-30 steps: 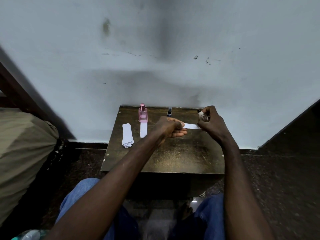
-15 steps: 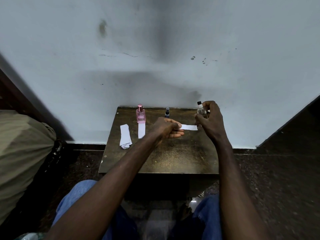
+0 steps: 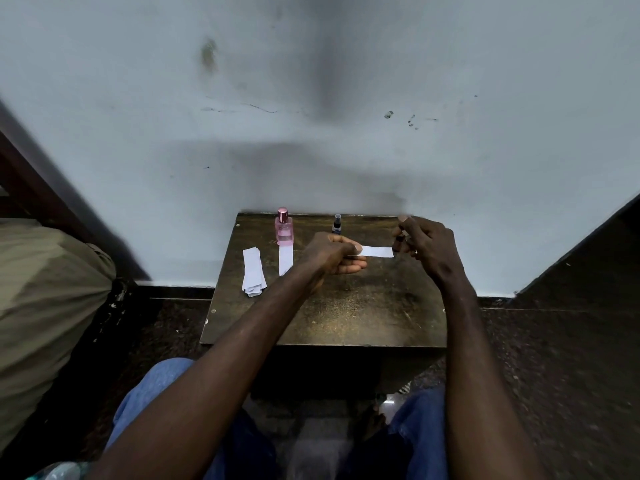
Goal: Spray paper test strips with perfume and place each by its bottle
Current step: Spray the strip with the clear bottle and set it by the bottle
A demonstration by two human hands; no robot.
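My left hand (image 3: 332, 254) pinches one end of a white paper strip (image 3: 377, 251) held level above the small dark table (image 3: 332, 317). My right hand (image 3: 424, 244) grips a small clear bottle (image 3: 399, 237), mostly hidden by the fingers, right at the strip's free end. A pink perfume bottle (image 3: 284, 228) stands at the back of the table with a strip (image 3: 285, 259) lying in front of it. A small dark spray bottle (image 3: 337, 224) stands to its right with no strip by it.
A stack of several spare strips (image 3: 252, 271) lies left of the pink bottle. The table backs onto a pale wall (image 3: 311, 133). An olive cloth bundle (image 3: 45, 306) sits on the floor at left. My knees in blue jeans (image 3: 152, 393) are below the table's front edge.
The right hand has closed more round the clear bottle, hiding its white nozzle, and lowered it slightly toward the strip's end. The left hand holds the strip in nearly the same place.
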